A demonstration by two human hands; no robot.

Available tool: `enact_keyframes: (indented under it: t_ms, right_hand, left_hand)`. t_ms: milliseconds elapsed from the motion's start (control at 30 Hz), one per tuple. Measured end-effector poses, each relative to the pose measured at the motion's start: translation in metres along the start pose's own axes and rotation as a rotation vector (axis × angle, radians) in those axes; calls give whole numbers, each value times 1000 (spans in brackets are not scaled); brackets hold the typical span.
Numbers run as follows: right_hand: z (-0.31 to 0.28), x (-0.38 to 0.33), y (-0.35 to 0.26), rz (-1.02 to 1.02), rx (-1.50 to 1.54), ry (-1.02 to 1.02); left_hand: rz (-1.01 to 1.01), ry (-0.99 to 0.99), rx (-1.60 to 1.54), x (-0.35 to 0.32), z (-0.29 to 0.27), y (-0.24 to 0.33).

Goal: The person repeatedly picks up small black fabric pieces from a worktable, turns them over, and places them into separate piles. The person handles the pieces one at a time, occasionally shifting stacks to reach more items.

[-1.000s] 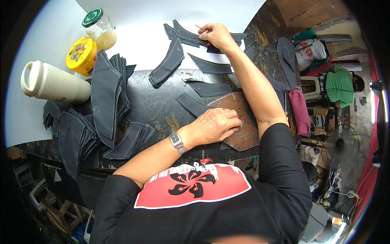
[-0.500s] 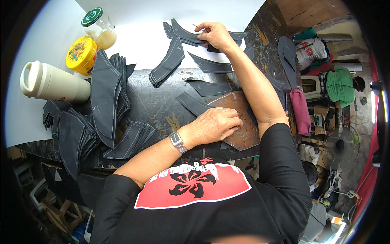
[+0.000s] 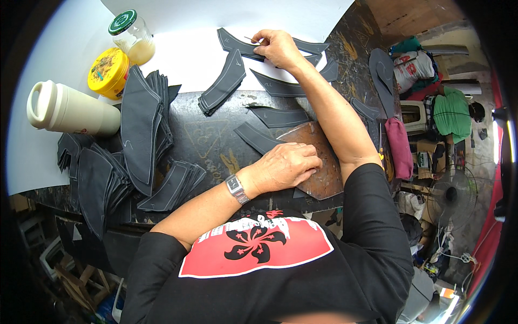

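Observation:
My right hand [image 3: 279,49] is at the far side of the table, its fingertips pinching a thin stick-like tool [image 3: 249,39]. Under and beside it, curved black pieces [image 3: 237,44] with pale outlines lie on white paper. My left hand [image 3: 290,164] rests with curled fingers on a worn brown board [image 3: 330,175]; what lies beneath its fingers is hidden. A black curved strip [image 3: 256,137] runs toward that hand, and another black piece [image 3: 278,116] lies just beyond. Nearer the middle, a short stack of curved pieces [image 3: 222,83] straddles the paper's edge.
Thick stacks of black pieces [image 3: 141,127] fill the table's left side, beside a cream tumbler [image 3: 73,108], a yellow tub [image 3: 109,73] and a green-lidded jar [image 3: 132,40]. A magenta cloth roll [image 3: 398,148] lies on the right; a fan [image 3: 453,195] and a person in green [image 3: 452,116] are beyond.
My right hand has shifted slightly left with the thin tool. One of two overlapping curved pieces at the upper left of that hand no longer shows there. My left hand stays put.

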State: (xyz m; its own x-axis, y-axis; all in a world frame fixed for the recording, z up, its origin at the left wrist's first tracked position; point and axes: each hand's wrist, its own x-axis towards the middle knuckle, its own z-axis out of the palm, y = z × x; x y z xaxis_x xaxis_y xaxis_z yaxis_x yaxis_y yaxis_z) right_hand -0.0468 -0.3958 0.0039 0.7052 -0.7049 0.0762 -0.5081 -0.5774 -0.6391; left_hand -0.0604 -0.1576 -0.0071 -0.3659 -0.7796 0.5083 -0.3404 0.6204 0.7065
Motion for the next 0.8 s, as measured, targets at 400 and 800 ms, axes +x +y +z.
enact_keyframes:
  t_ms: [400, 800]
  right_hand:
    - [-8, -7, -3, -117, -367, 170]
    - [-119, -43, 91, 279, -106, 180]
  left_hand:
    - [-13, -7, -17, 0, 0, 1]
    - [-8, -15, 22, 0, 0, 1]
